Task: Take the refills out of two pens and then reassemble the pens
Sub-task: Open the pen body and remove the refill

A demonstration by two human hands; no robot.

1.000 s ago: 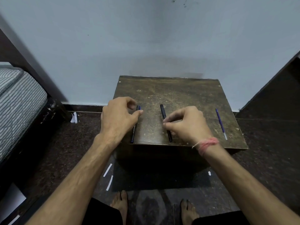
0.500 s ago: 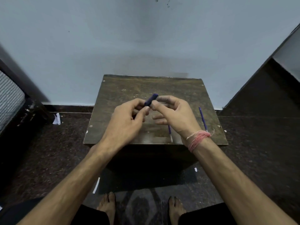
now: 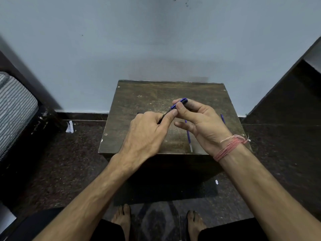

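Observation:
Both hands hold one dark blue pen (image 3: 180,102) above the small wooden table (image 3: 149,94). My left hand (image 3: 147,134) grips the pen's lower barrel, mostly hiding it. My right hand (image 3: 199,122) pinches the blue cap end between thumb and fingers. A blue refill (image 3: 189,136) lies on the table under my right hand, its pale tip toward the near edge. A second blue refill (image 3: 222,118) shows just past my right hand's far side. A dark tip (image 3: 138,113) of something pokes out behind my left hand; I cannot tell what it is.
A pale wall stands right behind the table. A striped mattress (image 3: 15,108) on a dark frame is at the left, and dark furniture (image 3: 286,94) is at the right. Paper scraps (image 3: 69,126) lie on the dark floor. My bare feet (image 3: 121,218) are below the table's near edge.
My hands went from touching two pens lying on the table to lifting one pen together. Since half a second ago they have drawn slightly apart along it.

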